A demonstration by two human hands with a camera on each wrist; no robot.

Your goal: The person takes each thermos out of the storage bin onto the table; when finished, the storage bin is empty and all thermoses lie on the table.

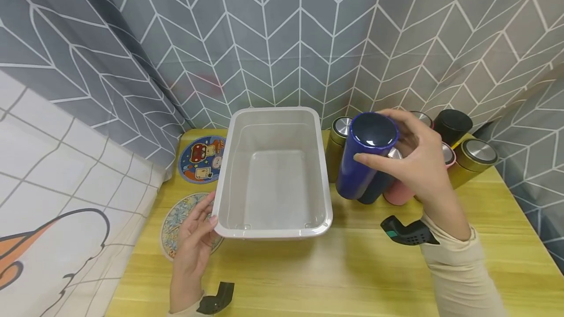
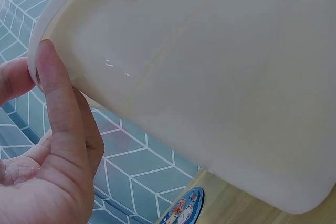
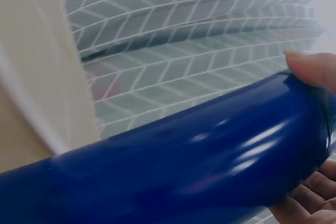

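A light grey plastic basin stands on the wooden table, its inside bare. My left hand pinches its rim at the near left corner; the left wrist view shows thumb and fingers on either side of that rim. To the right of the basin, my right hand grips a shiny blue vacuum flask around its dark-topped upper end. The flask leans slightly, its body in front of other flasks. Its long blue side fills the lower part of the right wrist view. Whether its base touches the table I cannot tell.
Several flasks crowd the right: an olive-gold one, a pink one, a black one and another gold one. Left of the basin lie a blue cartoon round mat and a patterned round mat. A grey curtain hangs behind.
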